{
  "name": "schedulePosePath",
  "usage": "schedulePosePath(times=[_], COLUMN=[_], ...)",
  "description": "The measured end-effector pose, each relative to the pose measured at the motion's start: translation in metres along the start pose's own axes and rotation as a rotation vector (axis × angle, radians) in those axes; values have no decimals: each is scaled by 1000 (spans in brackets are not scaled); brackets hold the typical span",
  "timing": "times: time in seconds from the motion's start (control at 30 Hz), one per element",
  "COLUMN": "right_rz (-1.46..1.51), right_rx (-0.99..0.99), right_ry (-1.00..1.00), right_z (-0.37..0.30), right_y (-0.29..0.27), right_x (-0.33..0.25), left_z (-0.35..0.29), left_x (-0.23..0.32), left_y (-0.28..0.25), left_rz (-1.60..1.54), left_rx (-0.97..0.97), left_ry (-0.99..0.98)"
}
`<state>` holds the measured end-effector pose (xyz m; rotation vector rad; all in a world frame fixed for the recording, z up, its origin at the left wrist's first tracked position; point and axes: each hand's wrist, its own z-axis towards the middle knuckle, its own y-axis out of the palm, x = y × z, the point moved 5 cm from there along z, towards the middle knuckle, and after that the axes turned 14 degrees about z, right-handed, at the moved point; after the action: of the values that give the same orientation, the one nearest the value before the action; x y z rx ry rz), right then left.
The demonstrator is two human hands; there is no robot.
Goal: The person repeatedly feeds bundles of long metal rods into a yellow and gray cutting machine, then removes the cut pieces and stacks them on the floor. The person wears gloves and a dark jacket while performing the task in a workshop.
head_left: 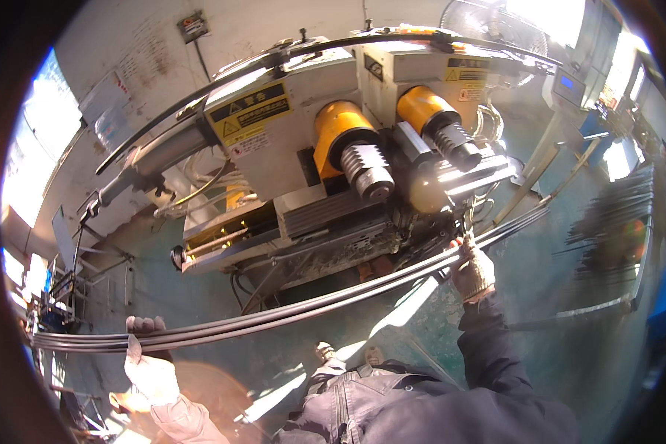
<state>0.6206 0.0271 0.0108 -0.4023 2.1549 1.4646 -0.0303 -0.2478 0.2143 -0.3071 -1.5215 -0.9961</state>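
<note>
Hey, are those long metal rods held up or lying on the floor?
Held up: the metal rods are gripped by the left hand and the right hand, above the green floor.

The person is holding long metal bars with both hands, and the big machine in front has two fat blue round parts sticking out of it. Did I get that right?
Almost! The two fat round parts on the big machine are orange, not blue, as the head view shows. The left hand and right hand do hold the long metal bars.
</note>
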Motion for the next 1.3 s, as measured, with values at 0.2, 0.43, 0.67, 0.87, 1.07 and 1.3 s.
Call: schedulePosePath(times=[0.2, 0.43, 0.67, 0.87, 1.07, 1.3], right_rz=[128, -243, -143, -1372, -1761, -1864], right_rx=[-159, -358, 53, 9, -98, -41], right_ry=[4, -286, -263, -765, -939, -749], right_z=[30, 68, 121, 135, 130, 169], right_y=[63, 113, 116, 144, 149, 126], right_x=[-12, 2, 64, 62, 62, 89], left_z=[76, 133, 172, 166, 199, 222], left_x=[-79, -163, -222, -250, -252, -258], left_y=[-2, -5, 58, 123, 117, 67], left_rz=[15, 73, -62, 55, -109, -76], left_rx=[1, 55, 82, -160, -245, 27], left_ry=[-81, -208, -454, -613, -530, -461])
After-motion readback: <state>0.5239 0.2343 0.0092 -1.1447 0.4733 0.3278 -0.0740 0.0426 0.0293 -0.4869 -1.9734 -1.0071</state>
